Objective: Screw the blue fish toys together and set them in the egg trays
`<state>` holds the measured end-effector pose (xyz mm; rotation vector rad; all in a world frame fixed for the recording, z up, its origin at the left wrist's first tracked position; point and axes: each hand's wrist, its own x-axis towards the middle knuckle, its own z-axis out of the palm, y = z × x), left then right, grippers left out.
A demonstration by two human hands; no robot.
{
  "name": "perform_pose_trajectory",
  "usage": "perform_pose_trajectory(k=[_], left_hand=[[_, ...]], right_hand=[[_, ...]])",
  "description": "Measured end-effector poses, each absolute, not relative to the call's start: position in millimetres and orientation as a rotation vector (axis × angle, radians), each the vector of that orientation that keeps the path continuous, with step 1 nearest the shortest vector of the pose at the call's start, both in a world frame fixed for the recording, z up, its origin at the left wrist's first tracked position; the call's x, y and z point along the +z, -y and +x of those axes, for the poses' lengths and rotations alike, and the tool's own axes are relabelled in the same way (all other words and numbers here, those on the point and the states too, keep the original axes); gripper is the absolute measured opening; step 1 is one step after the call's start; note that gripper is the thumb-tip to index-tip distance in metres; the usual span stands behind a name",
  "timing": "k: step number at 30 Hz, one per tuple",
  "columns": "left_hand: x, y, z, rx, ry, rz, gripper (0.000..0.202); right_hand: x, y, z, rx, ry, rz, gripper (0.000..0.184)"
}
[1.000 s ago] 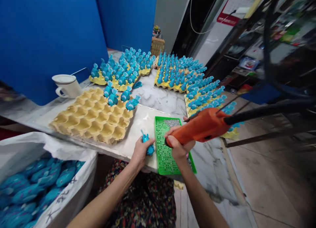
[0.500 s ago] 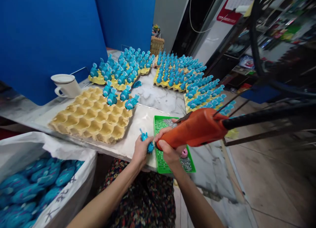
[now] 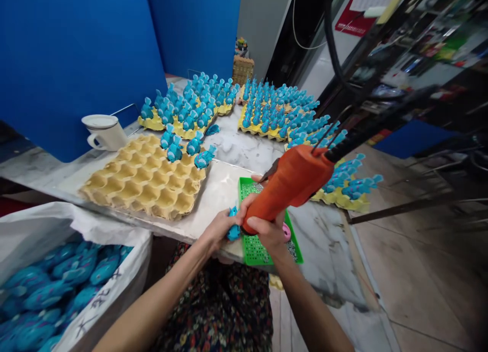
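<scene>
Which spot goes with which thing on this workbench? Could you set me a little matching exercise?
Things:
1. orange corded glue gun
2. small blue fish figure
3. white mug
4. green perforated tray

Places:
A. under the right hand
B. beyond the yellow pulp egg tray
C. in the left hand
D. gripped in the right hand

Right pairs: 1-D, 2-C, 3-B, 4-A.
</scene>
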<state>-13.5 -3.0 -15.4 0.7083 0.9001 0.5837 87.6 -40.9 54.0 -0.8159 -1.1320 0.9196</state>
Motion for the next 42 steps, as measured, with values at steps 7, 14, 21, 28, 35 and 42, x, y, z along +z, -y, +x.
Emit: perform_pose_trajectory(k=[7,14,21,28,35,42], left_hand=[[-8,7,-20,0.742,-0.938,0.699,0.039],[-18,7,-19,0.774,-0.957,0.618,0.044],[-18,5,-18,0.762,-0.960,0.608,0.044],[-10,9,-18,0.736,-0.984,0.548,0.044],[-6,14,-7,0.853,-1.018,0.451,0.041],[-15,14,-2,0.904,-0.952,0.479,0.030]], right_hand=[[49,36,107,0.664,1.081,-1.014,0.010],[20,33,115,0.558,1.043,-1.142,0.010],[18,39,113,0.581,1.009,-1.155,0.011],[34,42,109,0.427,1.036,-1.164,0.008],[51,51,91,0.524,1.111,-0.948,0.003],[46,50,78,0.598,1.158,-0.898,0.007]])
